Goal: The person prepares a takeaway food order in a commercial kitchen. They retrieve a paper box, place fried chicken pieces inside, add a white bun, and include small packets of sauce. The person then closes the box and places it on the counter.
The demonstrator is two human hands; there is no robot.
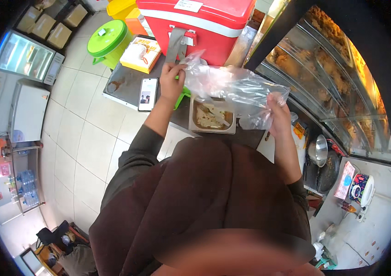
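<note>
A clear plastic bag (226, 82) is stretched between my two hands above the counter. My left hand (173, 79) pinches its left end, just before the red cooler box (199, 38) with the grey strap. At its right end, my right hand (280, 110) grips the plastic near the glass display case. Below the bag stands a square metal food pan (212, 131) with some pale, sauce-like food and a utensil in it. A bright green plastic thing (181, 98), partly hidden, shows behind my left wrist. Left of that wrist lies a phone (147, 95) with its screen lit.
Beyond the phone are a yellow-orange box (142, 57) and a green lidded bucket (107, 39). At right, a glass display case (330, 69) holds fried food on trays. A metal bowl (317, 150) and a dark pan (328, 172) sit below it.
</note>
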